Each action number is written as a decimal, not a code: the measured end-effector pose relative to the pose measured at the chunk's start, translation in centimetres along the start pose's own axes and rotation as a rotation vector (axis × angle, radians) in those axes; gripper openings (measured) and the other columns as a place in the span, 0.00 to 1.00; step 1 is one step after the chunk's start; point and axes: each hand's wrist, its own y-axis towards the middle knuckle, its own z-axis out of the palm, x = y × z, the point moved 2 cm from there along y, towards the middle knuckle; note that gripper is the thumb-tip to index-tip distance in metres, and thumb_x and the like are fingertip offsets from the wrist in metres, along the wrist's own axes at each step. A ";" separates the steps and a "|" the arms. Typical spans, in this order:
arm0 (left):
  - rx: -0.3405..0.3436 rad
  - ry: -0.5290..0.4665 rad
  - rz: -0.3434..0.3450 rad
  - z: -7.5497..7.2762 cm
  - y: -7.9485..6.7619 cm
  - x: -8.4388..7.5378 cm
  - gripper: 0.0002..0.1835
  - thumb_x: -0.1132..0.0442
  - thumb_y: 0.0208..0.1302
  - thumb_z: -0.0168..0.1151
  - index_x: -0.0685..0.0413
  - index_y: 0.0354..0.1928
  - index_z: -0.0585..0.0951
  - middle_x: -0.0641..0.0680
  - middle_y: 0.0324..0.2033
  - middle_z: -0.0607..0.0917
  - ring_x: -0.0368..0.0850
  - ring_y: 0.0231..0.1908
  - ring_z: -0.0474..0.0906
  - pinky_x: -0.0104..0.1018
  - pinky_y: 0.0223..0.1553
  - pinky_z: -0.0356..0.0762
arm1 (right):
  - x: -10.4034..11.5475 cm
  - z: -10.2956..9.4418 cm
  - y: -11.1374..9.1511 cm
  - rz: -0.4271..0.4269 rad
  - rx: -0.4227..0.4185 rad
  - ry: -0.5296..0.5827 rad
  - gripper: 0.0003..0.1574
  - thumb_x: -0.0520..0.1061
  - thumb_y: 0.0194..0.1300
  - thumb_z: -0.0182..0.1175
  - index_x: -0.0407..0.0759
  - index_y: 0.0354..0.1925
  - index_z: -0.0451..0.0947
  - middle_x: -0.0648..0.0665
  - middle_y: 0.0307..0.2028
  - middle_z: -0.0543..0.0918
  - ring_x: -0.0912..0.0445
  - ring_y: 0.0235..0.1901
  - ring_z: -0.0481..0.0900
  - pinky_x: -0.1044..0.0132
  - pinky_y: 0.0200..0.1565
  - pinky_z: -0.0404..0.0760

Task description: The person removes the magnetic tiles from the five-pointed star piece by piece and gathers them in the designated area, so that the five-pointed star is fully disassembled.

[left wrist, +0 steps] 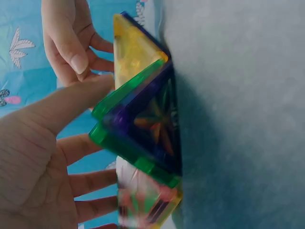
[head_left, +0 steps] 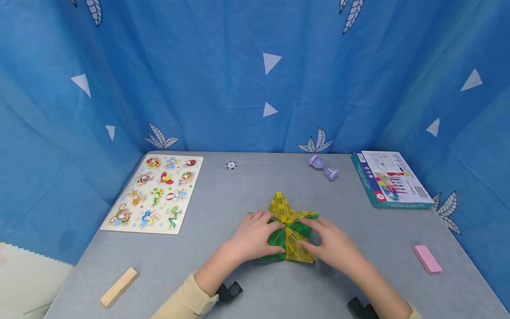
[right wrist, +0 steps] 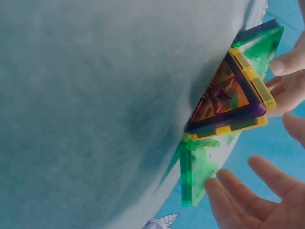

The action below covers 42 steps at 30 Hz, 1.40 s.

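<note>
A star-shaped build of translucent magnetic tiles stands in the middle of the grey table in the head view, with yellow tiles (head_left: pixel 295 248) and green tiles (head_left: pixel 277 239) alternating. Purple triangle tiles (left wrist: pixel 159 121) form its lower sides, as the left wrist view shows. My left hand (head_left: pixel 255 235) rests on its left part, thumb and fingers spread over the green tiles. On the right side my right hand (head_left: pixel 334 244) touches the build with extended fingers. In the right wrist view its fingertips lie near a green tile (right wrist: pixel 202 167), thumb apart. The star's inside is hidden.
An insect puzzle board (head_left: pixel 157 192) lies at the left, a wooden block (head_left: pixel 119 287) nearer. Behind the build are a poker chip (head_left: pixel 231 165) and a purple sand timer (head_left: pixel 323 167). A flat toy box (head_left: pixel 392 179) and a pink block (head_left: pixel 427 258) lie right.
</note>
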 end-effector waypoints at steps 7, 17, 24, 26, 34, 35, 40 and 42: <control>-0.040 0.012 -0.005 0.8 0.2 -0.3 0.29 0.34 0.55 0.59 0.37 0.56 0.76 0.51 0.56 0.72 0.51 0.58 0.67 0.50 0.59 0.63 | -0.5 0.8 0.1 0.074 0.109 0.092 0.31 0.64 0.53 0.65 0.56 0.53 0.77 0.47 0.47 0.79 0.53 0.42 0.78 0.54 0.37 0.79; -0.059 0.017 -0.016 1.2 0.5 -0.6 0.24 0.39 0.58 0.60 0.39 0.54 0.77 0.52 0.56 0.73 0.50 0.59 0.66 0.52 0.62 0.58 | -0.5 1.5 0.8 0.109 0.173 0.158 0.26 0.60 0.54 0.66 0.54 0.51 0.78 0.53 0.34 0.79 0.61 0.28 0.73 0.65 0.27 0.74; -0.062 0.058 -0.056 1.5 0.6 -1.1 0.24 0.39 0.58 0.60 0.39 0.53 0.77 0.54 0.57 0.73 0.51 0.60 0.66 0.55 0.62 0.57 | 0.1 1.6 1.0 0.081 0.144 0.125 0.22 0.55 0.55 0.67 0.54 0.49 0.79 0.54 0.34 0.78 0.62 0.29 0.72 0.66 0.29 0.73; -0.067 0.065 -0.068 1.6 0.6 -1.1 0.24 0.39 0.57 0.61 0.39 0.53 0.77 0.54 0.57 0.73 0.51 0.60 0.66 0.54 0.63 0.57 | 0.3 1.7 1.0 0.071 0.129 0.112 0.21 0.54 0.55 0.67 0.55 0.48 0.79 0.55 0.36 0.78 0.61 0.30 0.72 0.66 0.30 0.73; -0.070 0.050 -0.098 1.6 0.7 -1.4 0.23 0.40 0.56 0.62 0.40 0.52 0.78 0.54 0.57 0.73 0.52 0.60 0.65 0.54 0.63 0.56 | 0.5 1.9 1.3 0.069 0.127 0.094 0.21 0.54 0.54 0.68 0.57 0.48 0.78 0.53 0.39 0.78 0.61 0.33 0.74 0.64 0.31 0.76; -0.070 0.045 -0.100 1.6 0.8 -1.4 0.23 0.40 0.56 0.62 0.40 0.52 0.78 0.54 0.57 0.73 0.52 0.60 0.65 0.54 0.63 0.56 | 0.5 1.8 1.4 0.073 0.133 0.094 0.22 0.54 0.54 0.68 0.58 0.49 0.78 0.53 0.39 0.78 0.61 0.33 0.74 0.64 0.31 0.76; -0.059 0.036 -0.115 1.6 0.9 -1.4 0.23 0.40 0.55 0.63 0.40 0.51 0.78 0.54 0.58 0.73 0.52 0.60 0.65 0.53 0.63 0.56 | 0.9 1.5 1.5 0.033 0.158 0.071 0.27 0.53 0.55 0.67 0.60 0.55 0.74 0.53 0.39 0.77 0.61 0.34 0.74 0.62 0.31 0.76; -0.056 0.034 -0.120 1.6 0.9 -1.5 0.23 0.40 0.55 0.63 0.39 0.50 0.79 0.53 0.58 0.73 0.52 0.60 0.65 0.53 0.63 0.56 | 1.0 1.4 1.5 0.007 0.173 0.055 0.29 0.52 0.56 0.67 0.60 0.57 0.73 0.53 0.39 0.76 0.61 0.33 0.74 0.62 0.31 0.75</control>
